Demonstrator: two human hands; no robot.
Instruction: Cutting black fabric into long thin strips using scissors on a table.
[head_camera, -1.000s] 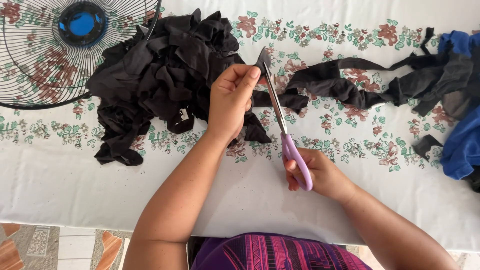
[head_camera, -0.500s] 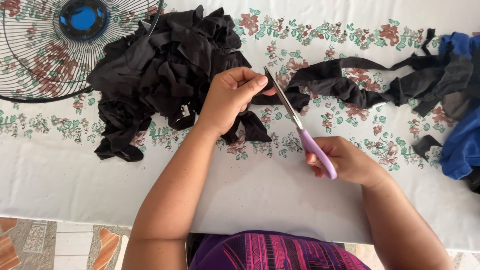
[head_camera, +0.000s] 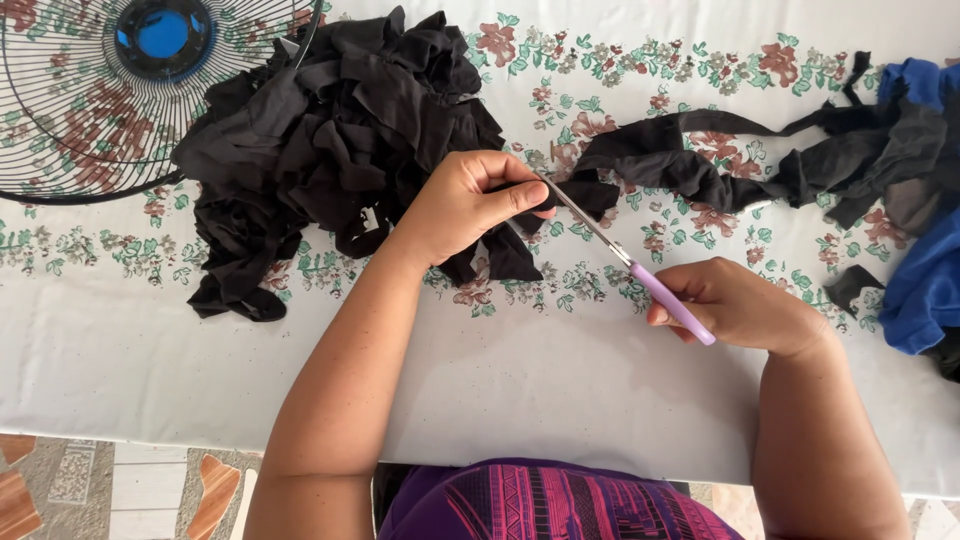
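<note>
Right hand: the right hand (head_camera: 745, 305) is closed around the purple handles of the scissors (head_camera: 625, 262), fingers curled over the loops, held just above the tablecloth near the table's front half
Scissors: the metal blades slant up and to the left from the purple handle, and their tips end at the left thumb; whether the blades are shut or slightly parted cannot be told
Left hand: the left hand (head_camera: 465, 205) is closed in a pinch, thumb pressed against the forefinger on black cloth at the spot where the blade tips arrive
Black strip: the long black fabric strip (head_camera: 690, 165) runs from the pinch rightward across the flowered band of the cloth, twisted and folded on itself, and reaches the dark cloth at the right edge
Black pile: a heap of cut black fabric pieces (head_camera: 320, 140) lies just left of and partly under the left hand, some ends hanging below the wrist
Blue cloth: blue fabric (head_camera: 925, 285) sits at the far right edge, touching grey and black cloth above it
Small scrap: a short black scrap (head_camera: 852, 287) lies just left of the blue cloth
Fan guard: a round wire fan grille (head_camera: 90, 110) with a blue centre lies at the top left, its rim touching the black pile
Tablecloth: a white tablecloth (head_camera: 540, 390) with bands of red and green flowers covers the table
</note>
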